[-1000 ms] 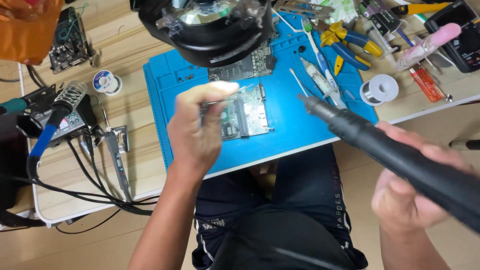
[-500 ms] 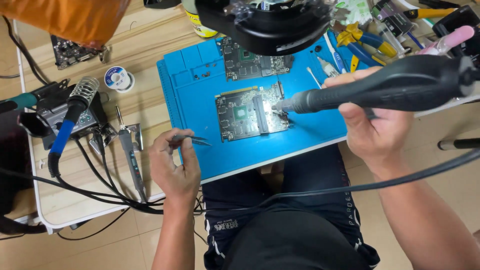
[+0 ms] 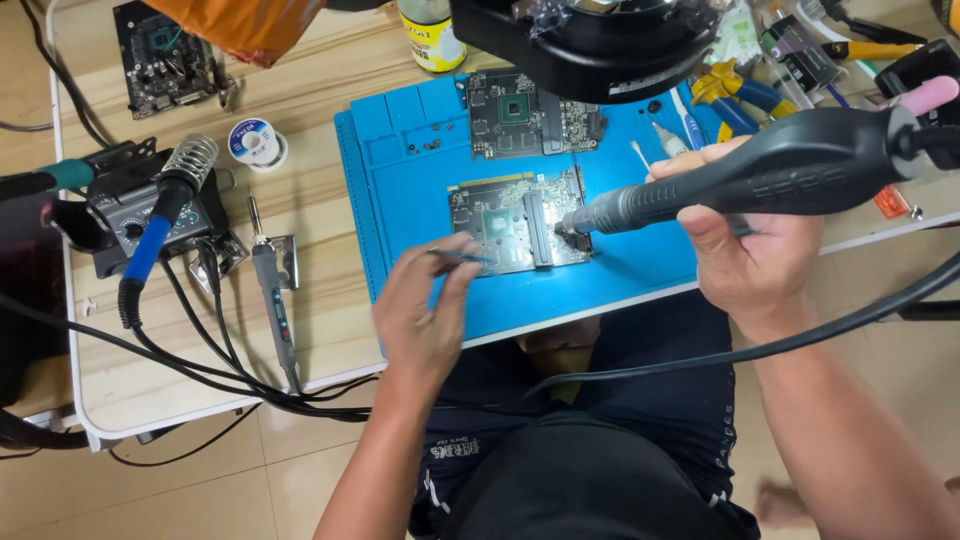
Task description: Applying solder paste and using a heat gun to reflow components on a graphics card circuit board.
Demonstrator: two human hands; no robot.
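Right hand closed on hot-air wand, nozzle at circuit board.

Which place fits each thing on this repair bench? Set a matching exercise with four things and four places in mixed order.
Things:
1. hot-air tool
2. tweezers
3. solder spool
4. yellow-labelled jar

Places:
A. on bare wood, left of the blue mat
B. in the right hand
C. at the table's far edge
D. in the left hand

Pairs: 1-B, 2-D, 3-A, 4-C
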